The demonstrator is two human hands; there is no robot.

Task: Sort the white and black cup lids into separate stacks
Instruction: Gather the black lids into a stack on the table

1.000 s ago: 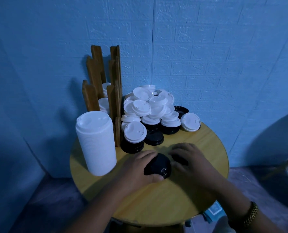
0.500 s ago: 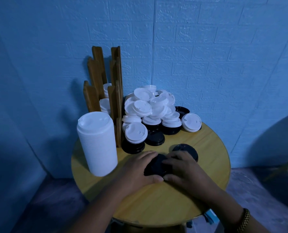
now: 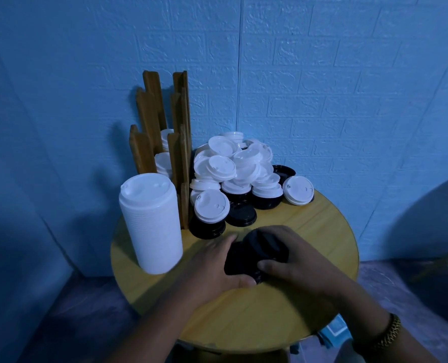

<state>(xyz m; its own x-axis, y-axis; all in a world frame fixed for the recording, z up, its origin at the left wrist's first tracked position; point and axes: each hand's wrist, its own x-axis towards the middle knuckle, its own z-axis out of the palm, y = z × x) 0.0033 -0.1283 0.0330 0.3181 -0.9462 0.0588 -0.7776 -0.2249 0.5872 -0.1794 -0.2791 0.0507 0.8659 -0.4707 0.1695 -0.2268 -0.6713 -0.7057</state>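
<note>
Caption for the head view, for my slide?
Left hand and right hand grip black lids on the round table, beside a tall white lid stack and an unsorted pile.

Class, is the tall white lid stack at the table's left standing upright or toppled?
Upright: the tall white lid stack stands on its base on the table, its top lid facing up.

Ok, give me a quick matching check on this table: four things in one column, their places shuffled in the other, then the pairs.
Things
1. tall white lid stack
2. black lid stack
3. wooden rack
4. mixed lid pile

Places
A. back middle of the table
B. gripped between left hand and right hand
C. standing upright at the table's left edge
D. back left, white lids in its slots

Pairs: 1-C, 2-B, 3-D, 4-A
</note>
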